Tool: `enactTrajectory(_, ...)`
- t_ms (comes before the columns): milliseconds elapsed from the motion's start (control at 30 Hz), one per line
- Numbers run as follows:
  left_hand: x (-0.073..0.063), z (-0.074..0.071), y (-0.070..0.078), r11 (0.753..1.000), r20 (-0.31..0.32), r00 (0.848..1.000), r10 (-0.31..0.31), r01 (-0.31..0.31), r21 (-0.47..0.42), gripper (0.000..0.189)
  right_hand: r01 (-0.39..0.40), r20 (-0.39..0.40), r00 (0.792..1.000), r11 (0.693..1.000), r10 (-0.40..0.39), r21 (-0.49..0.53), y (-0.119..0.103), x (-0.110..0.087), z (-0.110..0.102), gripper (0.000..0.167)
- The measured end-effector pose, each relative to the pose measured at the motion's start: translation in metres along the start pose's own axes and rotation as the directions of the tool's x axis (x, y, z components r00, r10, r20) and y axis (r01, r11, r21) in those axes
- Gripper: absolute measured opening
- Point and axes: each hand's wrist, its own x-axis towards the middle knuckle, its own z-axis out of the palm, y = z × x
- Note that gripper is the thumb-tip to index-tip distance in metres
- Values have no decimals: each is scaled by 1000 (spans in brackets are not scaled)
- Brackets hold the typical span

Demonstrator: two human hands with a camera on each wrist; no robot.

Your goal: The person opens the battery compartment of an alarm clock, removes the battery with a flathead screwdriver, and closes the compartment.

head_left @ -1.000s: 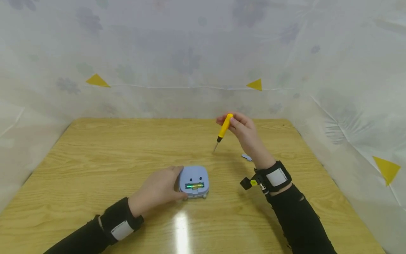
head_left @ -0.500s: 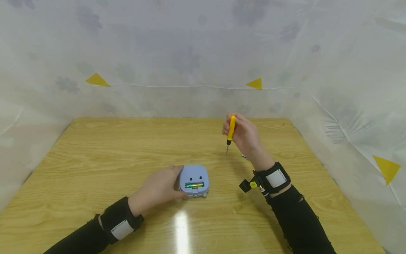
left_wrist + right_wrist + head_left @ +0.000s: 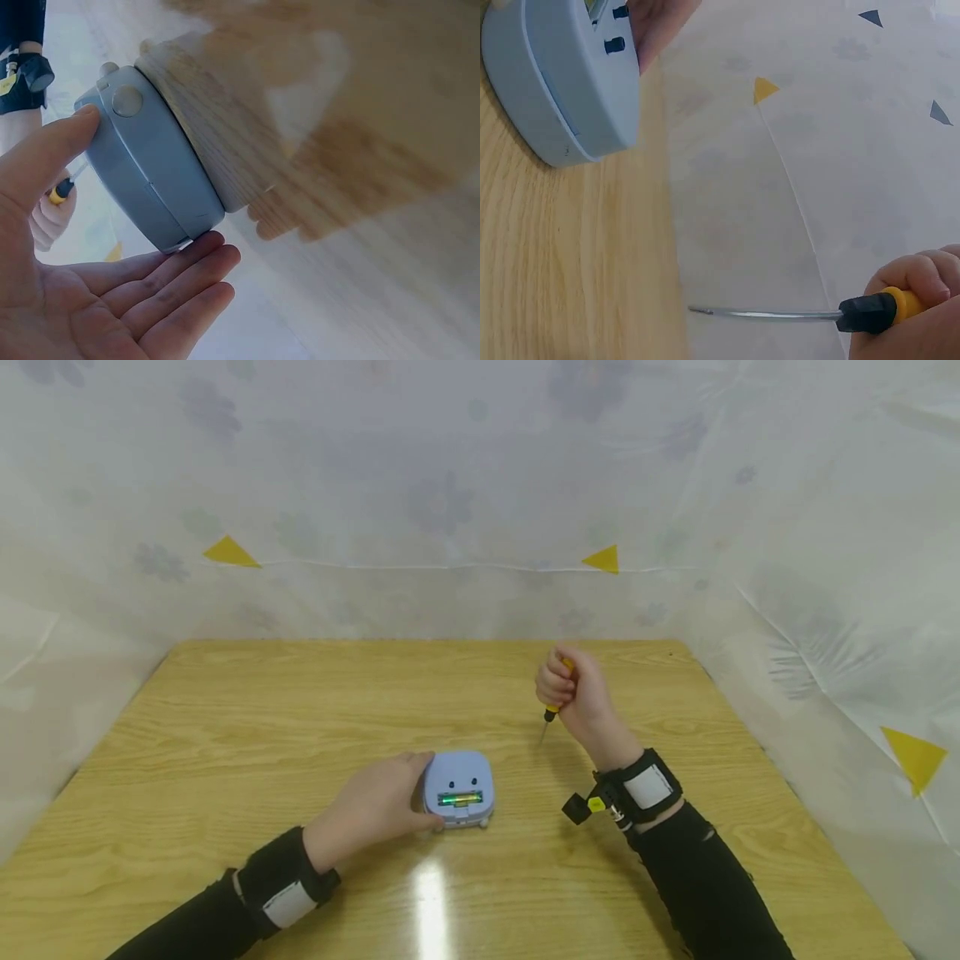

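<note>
A light blue alarm clock (image 3: pixel 463 766) lies on its face, its back turned up with two small black knobs. A green and yellow battery (image 3: pixel 461 798) shows in its uncovered slot. My left hand (image 3: pixel 375 810) holds the clock from the left, thumb on the side with the round feet and fingers on the opposite side in the left wrist view. To the right, raised over the table, my right hand (image 3: pixel 579 697) grips a yellow and black screwdriver (image 3: pixel 868 313) in a fist. Its metal tip points down, apart from the clock.
The wooden table (image 3: pixel 300 702) reaches back to a pale floral sheet (image 3: pixel 450 468) hung behind it and at the sides. Yellow triangles (image 3: pixel 602 560) mark the sheet. Light glares off the table in front of the clock.
My right hand has shifted slightly right and nearer, going from a fingertip hold on the screwdriver to a fist round its handle. It now hides the small blue piece behind it.
</note>
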Motion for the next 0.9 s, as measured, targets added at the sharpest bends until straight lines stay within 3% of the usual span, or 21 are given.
enactTrajectory(133, 0, 1, -1, 1000, -1, 1000, 0, 0, -1, 94, -16, -36, 999, 993, 21, 121, 4, -2, 1, 47)
enactTrajectory(333, 0, 2, -2, 1000, -5, 1000, 3, -3, 0, 95, 52, -15, 999, 965, -49, 258, 11, -5, 1, 43)
enactTrajectory(467, 0, 1, -2, 1000, -5, 1000, 5, -5, 2, 95, 65, 43, 995, 920, -88, 387, 16, -8, -1, 40)
enactTrajectory(700, 0, 1, -1, 1000, -6, 1000, 5, -5, 1, 95, 15, 161, 979, 831, -125, 557, 23, -11, -3, 43)
enactTrajectory(800, 0, 0, -1, 1000, -9, 1000, 6, -6, 0, 95, 6, 177, 974, 794, -143, 607, 25, -11, -4, 44)
enactTrajectory(900, -1, 0, -1, 1000, -8, 1000, 6, -6, 0, 95, 10, 174, 973, 780, -153, 626, 26, -12, -4, 44)
